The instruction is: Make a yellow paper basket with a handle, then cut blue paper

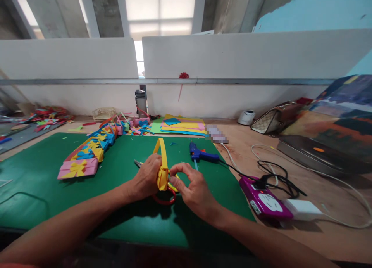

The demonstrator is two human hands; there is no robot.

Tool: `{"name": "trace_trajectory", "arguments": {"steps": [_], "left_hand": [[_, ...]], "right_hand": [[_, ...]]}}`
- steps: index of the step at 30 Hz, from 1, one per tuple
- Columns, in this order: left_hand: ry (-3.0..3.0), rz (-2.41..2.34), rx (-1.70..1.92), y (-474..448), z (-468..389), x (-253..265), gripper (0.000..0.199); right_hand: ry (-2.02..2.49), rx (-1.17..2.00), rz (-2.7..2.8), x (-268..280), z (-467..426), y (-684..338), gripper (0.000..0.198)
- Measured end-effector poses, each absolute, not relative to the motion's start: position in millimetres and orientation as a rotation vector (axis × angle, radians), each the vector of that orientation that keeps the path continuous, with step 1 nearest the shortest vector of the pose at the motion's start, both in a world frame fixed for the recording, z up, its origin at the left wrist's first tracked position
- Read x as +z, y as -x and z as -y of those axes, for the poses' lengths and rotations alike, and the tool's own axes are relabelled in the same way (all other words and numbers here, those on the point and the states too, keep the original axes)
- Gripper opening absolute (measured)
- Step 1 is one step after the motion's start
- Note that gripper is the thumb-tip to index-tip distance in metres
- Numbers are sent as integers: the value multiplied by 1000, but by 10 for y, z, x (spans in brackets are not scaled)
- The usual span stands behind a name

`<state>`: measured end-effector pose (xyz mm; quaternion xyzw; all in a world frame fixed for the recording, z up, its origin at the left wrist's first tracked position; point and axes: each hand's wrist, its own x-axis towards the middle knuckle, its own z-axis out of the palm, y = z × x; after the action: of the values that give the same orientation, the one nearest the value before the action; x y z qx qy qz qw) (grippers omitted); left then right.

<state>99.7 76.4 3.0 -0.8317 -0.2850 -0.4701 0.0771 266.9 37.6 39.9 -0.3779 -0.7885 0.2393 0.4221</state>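
My left hand [147, 175] is closed round a small yellow paper basket [162, 178], whose strip handle stands up in a loop. Close to the basket's right side is my right hand [193, 186], thumb and forefinger curled together. What sits between those fingertips, if anything, is too small to make out. Under both hands lie scissors with a red handle loop [165, 202], largely covered; their blade tip pokes out left of my left hand. A blue hot glue gun [200, 153] rests on the green mat [122, 213], a glue stick showing beneath it.
At left stands a row of finished-looking paper baskets [78, 168] with bows. Coloured paper sheets [183, 126] and a grey bottle [141, 105] are at the back. A purple power strip [264, 202] with cables and a pixelated phone-like object [216, 134] lie at right.
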Motion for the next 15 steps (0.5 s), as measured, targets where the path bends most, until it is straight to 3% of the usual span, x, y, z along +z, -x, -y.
{"name": "trace_trajectory", "arguments": {"steps": [7,15], "left_hand": [[2513,882,-1279,-986,-761,31,10],[2543,877,-1163,-985,-773,-9,8]], "right_hand": [[750,269,2088,409,-376,-2672,10],[786,148,2160,364,-422,-2687,14]]}}
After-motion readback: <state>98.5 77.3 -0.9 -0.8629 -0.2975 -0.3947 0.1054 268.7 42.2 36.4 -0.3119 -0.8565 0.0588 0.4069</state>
